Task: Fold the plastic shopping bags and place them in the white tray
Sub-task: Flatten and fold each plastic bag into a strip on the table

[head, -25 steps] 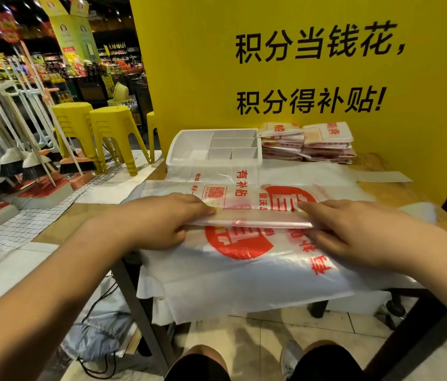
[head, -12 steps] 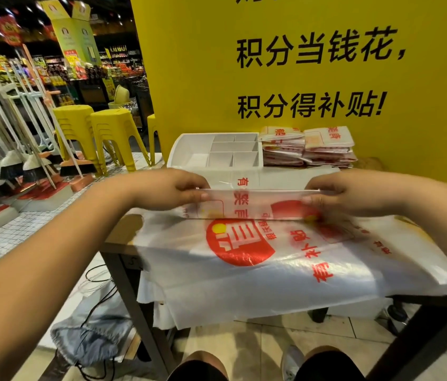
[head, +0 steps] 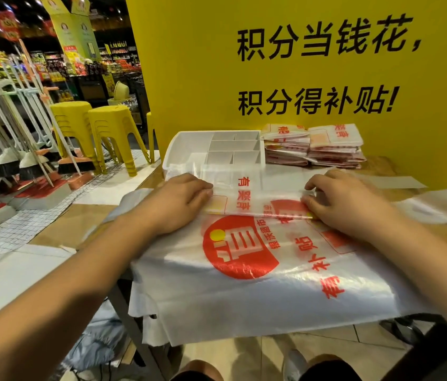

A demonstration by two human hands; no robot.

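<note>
The plastic shopping bag (head: 258,292) lies flat on the table (head: 60,229), its far edge folded over. The white tray (head: 189,149) sits at its 12 o'clock, with folded bags (head: 335,144) at 1. The left hand (head: 178,204) and right hand (head: 351,207) pinch the fold's 9 and 3 o'clock ends.

i see the white tray (head: 189,145) open from above; folded bag stacks (head: 313,145) sit tight beside its right wall, the yellow board (head: 203,78) blocks everything behind, bare table (head: 63,229) lies open left.

A yellow lettered wall (head: 299,78) rises ahead, with stacked yellow stools (head: 107,127), brooms (head: 27,163) and, seemingly, stocked shelves (head: 60,64) leftward.
</note>
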